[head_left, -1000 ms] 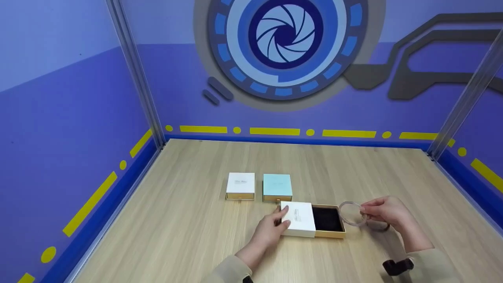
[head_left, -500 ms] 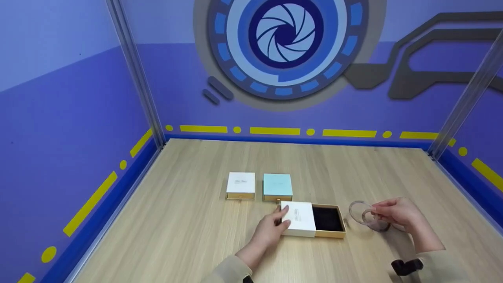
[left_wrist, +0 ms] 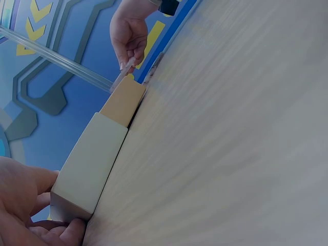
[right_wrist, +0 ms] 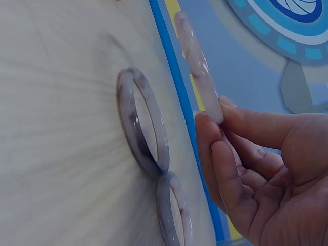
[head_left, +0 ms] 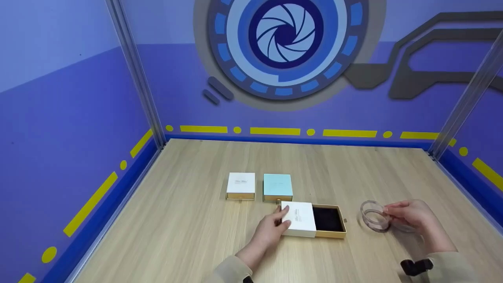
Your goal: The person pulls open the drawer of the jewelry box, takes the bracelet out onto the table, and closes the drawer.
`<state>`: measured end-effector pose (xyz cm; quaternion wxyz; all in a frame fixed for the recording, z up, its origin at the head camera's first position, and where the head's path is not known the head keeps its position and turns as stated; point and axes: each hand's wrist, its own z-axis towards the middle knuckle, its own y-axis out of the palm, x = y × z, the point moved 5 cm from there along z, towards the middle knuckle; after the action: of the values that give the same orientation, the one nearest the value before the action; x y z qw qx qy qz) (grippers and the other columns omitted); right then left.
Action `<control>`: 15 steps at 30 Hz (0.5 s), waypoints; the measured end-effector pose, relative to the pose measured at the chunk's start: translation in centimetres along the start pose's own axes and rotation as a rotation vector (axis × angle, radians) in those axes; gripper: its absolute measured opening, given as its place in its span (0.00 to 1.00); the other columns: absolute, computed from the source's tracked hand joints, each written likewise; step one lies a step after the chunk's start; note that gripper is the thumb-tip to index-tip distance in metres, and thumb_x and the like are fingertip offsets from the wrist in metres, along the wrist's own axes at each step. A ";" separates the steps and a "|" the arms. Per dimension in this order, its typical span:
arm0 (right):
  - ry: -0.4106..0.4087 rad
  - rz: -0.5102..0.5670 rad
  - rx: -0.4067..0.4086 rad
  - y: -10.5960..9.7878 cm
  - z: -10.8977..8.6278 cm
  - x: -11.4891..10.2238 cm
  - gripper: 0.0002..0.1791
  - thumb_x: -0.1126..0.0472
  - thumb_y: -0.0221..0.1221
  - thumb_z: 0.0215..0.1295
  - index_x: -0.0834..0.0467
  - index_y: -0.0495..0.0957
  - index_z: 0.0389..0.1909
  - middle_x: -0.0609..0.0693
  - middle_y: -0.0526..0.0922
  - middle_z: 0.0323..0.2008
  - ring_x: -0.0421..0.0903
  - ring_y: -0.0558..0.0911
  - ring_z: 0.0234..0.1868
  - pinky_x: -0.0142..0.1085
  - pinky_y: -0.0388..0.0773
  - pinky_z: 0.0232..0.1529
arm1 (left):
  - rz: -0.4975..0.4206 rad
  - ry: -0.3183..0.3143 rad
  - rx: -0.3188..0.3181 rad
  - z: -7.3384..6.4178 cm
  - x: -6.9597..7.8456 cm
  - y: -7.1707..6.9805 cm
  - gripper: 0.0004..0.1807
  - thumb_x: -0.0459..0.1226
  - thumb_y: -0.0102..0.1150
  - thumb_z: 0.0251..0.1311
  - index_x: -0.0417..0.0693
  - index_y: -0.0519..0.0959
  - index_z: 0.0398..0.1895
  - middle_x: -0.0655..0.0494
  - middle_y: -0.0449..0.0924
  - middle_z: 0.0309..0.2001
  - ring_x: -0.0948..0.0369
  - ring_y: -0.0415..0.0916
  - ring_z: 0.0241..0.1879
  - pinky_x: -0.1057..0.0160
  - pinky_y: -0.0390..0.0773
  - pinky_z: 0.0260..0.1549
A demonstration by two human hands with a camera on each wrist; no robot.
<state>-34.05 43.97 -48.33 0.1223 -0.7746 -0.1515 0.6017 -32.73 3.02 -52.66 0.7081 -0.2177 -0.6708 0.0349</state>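
Note:
My left hand [head_left: 269,230] grips the left end of a white sliding jewelry box [head_left: 297,218] flat on the table. Its drawer [left_wrist: 124,100] is pulled out to the right and shows a black lining [head_left: 328,219] with nothing lying on it. To the right of the box, my right hand [head_left: 416,218] pinches a pale, translucent bangle [right_wrist: 197,66] between thumb and fingertips. In the right wrist view, a grey-marbled bangle [right_wrist: 125,113] lies on the table below the held one. Another bangle [right_wrist: 164,210] lies right at its edge, partly cut off by the frame.
Behind the white box, a smaller white box [head_left: 241,183] and a light turquoise box [head_left: 277,185] stand side by side with their drawers in. The wooden table [head_left: 188,243] is bounded by blue printed walls [head_left: 169,82] and metal corner posts [head_left: 133,67].
My right hand has moved right and slightly nearer with the pinched bangle, away from the drawer and over the bangles on the table. My left hand and the box stay put.

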 end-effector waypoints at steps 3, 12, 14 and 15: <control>0.004 0.023 0.009 -0.6 -0.1 0.3 0.07 0.68 0.62 0.69 0.63 0.89 0.38 0.41 0.90 0.26 0.33 0.86 0.28 0.27 0.85 0.33 | -0.003 -0.004 -0.001 0.0 0.0 0.0 0.27 0.38 0.59 0.73 0.49 0.71 0.73 0.38 0.57 0.79 0.43 0.55 0.79 0.43 0.57 0.78; 0.034 0.019 0.048 -2.4 -0.3 1.5 0.10 0.66 0.63 0.69 0.54 0.90 0.31 0.39 0.88 0.24 0.31 0.85 0.26 0.27 0.84 0.30 | 0.004 -0.036 -0.005 0.1 0.0 0.0 0.26 0.39 0.58 0.74 0.53 0.71 0.74 0.41 0.57 0.80 0.44 0.55 0.80 0.44 0.57 0.78; 0.052 0.028 0.052 -2.9 -0.4 1.8 0.11 0.66 0.62 0.70 0.53 0.90 0.30 0.38 0.88 0.24 0.31 0.85 0.26 0.27 0.84 0.30 | 0.005 -0.042 -0.007 0.1 0.0 0.0 0.26 0.39 0.58 0.74 0.53 0.71 0.74 0.41 0.57 0.80 0.44 0.55 0.80 0.44 0.57 0.78; 0.062 0.035 0.055 -3.2 -0.4 1.9 0.12 0.66 0.62 0.70 0.52 0.90 0.29 0.38 0.88 0.24 0.31 0.85 0.26 0.26 0.84 0.31 | 0.008 -0.040 -0.007 0.0 0.0 0.0 0.26 0.39 0.58 0.74 0.53 0.71 0.74 0.41 0.57 0.80 0.44 0.55 0.80 0.43 0.57 0.78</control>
<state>-33.46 47.64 -48.78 0.1378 -0.7918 -0.1176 0.5833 -32.77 3.04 -52.71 0.6936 -0.2221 -0.6841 0.0398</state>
